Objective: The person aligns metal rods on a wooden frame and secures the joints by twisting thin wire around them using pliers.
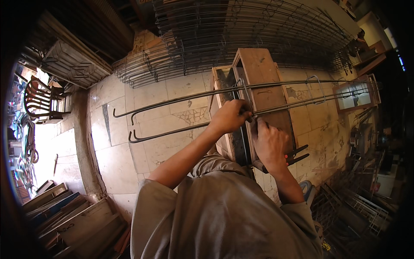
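Long dark steel rods [172,101] with hooked left ends lie across a wooden bench [263,69], running from left to right in two rows. My left hand [232,115] is closed at the nearer row, fingers curled by a rod. Just to its right, my right hand [271,141] is closed too, its fingertips meeting the left hand's fingers at the same spot. Whatever the fingers pinch is hidden. One thin wire stirrup [246,88] stands around the rods beside my left hand. Another bent stirrup [317,89] hangs on them farther right.
Stacked steel rod cages [185,54] fill the far side. A black-handled tool with red parts [297,155] lies right of my right hand. A framed pane [354,96] is under the rods' right end. Wooden boards [86,224] lean at lower left; a chair [43,100] stands far left.
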The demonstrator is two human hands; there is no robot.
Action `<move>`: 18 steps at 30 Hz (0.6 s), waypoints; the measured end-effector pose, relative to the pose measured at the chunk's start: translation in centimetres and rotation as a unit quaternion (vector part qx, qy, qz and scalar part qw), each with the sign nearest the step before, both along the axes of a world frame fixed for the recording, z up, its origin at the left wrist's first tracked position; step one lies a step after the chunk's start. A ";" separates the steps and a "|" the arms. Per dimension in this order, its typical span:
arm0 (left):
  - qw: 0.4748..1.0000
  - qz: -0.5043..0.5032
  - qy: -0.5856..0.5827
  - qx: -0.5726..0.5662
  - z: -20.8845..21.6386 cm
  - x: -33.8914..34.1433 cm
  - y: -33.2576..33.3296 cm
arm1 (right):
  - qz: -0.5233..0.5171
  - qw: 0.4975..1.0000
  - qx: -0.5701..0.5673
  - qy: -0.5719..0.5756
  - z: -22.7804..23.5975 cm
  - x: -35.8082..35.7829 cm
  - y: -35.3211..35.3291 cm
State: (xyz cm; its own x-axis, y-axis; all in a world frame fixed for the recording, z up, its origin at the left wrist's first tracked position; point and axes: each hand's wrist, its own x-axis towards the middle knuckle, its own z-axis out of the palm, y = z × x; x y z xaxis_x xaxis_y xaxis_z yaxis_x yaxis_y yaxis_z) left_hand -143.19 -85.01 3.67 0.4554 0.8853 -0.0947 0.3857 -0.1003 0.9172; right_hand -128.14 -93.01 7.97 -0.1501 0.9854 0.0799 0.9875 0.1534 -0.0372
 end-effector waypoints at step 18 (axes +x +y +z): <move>1.000 0.007 0.014 0.009 -0.3 0.4 -0.4 | -0.035 0.988 -0.054 0.143 0.5 1.4 1.3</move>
State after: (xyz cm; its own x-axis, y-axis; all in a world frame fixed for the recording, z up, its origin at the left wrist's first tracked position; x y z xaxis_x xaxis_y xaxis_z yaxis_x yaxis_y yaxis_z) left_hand -142.77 -85.45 3.34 0.4407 0.8930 -0.0916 0.4126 -0.1109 0.9041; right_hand -126.70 -91.69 8.48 -0.0686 0.9976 0.0022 0.9422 0.0655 -0.3286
